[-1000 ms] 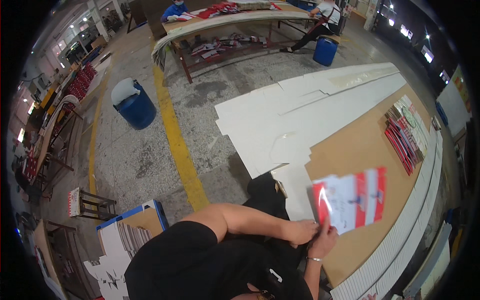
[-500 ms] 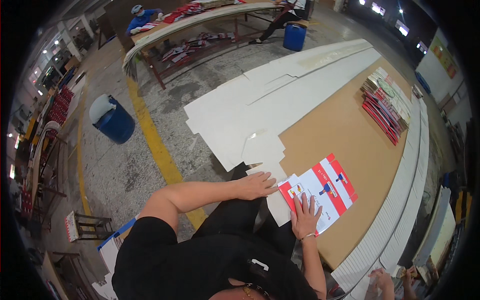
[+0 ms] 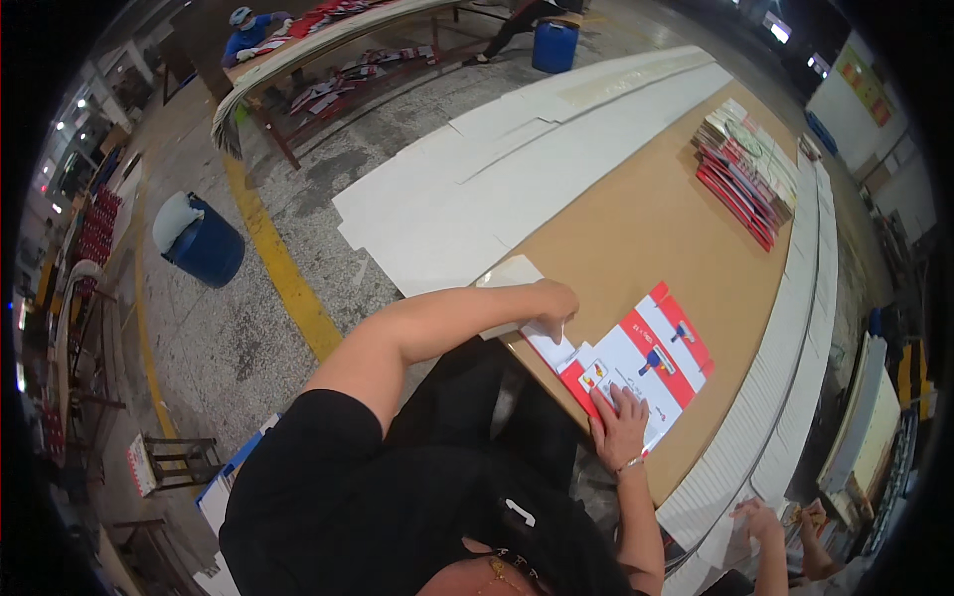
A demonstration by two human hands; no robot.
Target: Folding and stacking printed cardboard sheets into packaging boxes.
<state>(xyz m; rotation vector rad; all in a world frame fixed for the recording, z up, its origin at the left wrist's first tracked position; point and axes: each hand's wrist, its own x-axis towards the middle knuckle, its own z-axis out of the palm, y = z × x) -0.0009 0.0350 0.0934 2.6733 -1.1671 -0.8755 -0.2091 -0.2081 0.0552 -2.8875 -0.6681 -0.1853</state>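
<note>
A flat printed carton [image 3: 686, 387] in white, red and blue lies on the brown tabletop, close to the table's near edge. My right hand [image 3: 623, 427] rests on its lower part with the fingers stretched out and spread. At the carton's left end, a white cardboard flap [image 3: 550, 350] sticks out along the table edge. My left hand [image 3: 556, 306] is closed at the far side of this flap, thumb down against it, and its other fingers are curled and partly hidden. Beneath my left forearm a piece of white board [image 3: 517, 270] shows.
Long white cardboard sheets [image 3: 447, 199] cover the table's left side. A bundle of folded red-and-white cartons [image 3: 740, 179] lies farther up. Another person's hand [image 3: 760, 519] is at the lower right. A blue barrel [image 3: 211, 248] stands on the floor; a co-worker [image 3: 248, 35] sits beyond.
My left hand has gone from lying flat to closed, moving up and right to the carton's left flap. The white sheet piece beneath it has shifted away. My right hand stays on the carton.
</note>
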